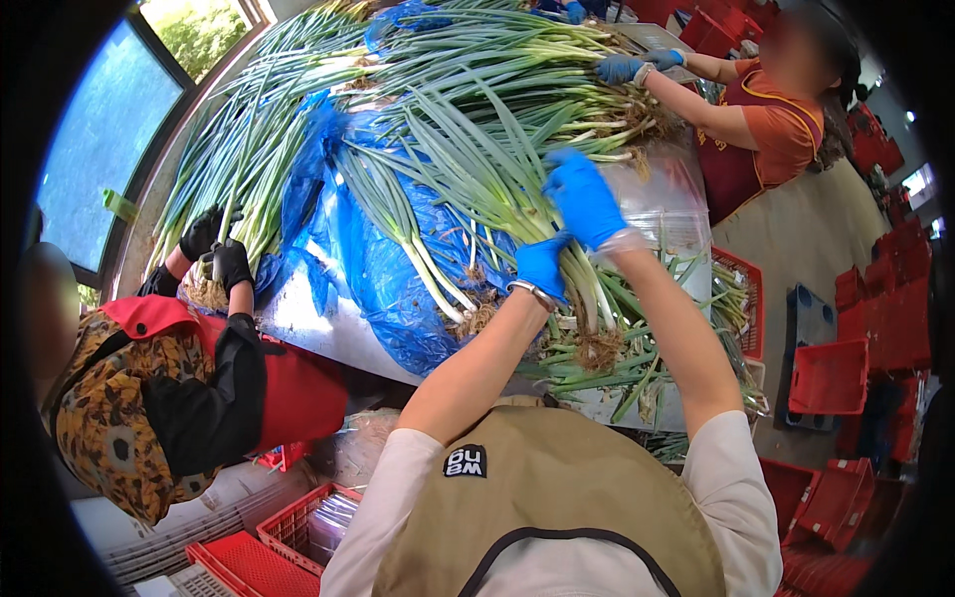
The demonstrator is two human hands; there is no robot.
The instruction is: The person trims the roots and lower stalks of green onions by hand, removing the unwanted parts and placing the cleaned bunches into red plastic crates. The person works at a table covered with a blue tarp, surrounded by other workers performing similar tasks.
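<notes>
A bunch of green onions (501, 190) lies slantwise before me, leaves pointing away and roots (599, 351) towards me. My left hand (543, 267), in a blue glove, is closed around its stalks where the leaves begin. Beside the bunch's right edge is my right hand (586, 195), also gloved in blue; it is blurred, and whether its fingers hold a leaf cannot be made out. To the left, a few loose green onions (418, 250) rest on a crumpled blue plastic sheet (336, 224). Torn leaf trimmings (582, 373) lie beneath the bunch's roots.
Large piles of green onions (462, 52) cover the table's far side (671, 183). A co-worker's black-gloved hands (224, 254) hold stalks at left; another's blue-gloved hands (623, 69) touch the pile at right. A red crate (746, 298) stands beyond the right edge, another (298, 519) behind left.
</notes>
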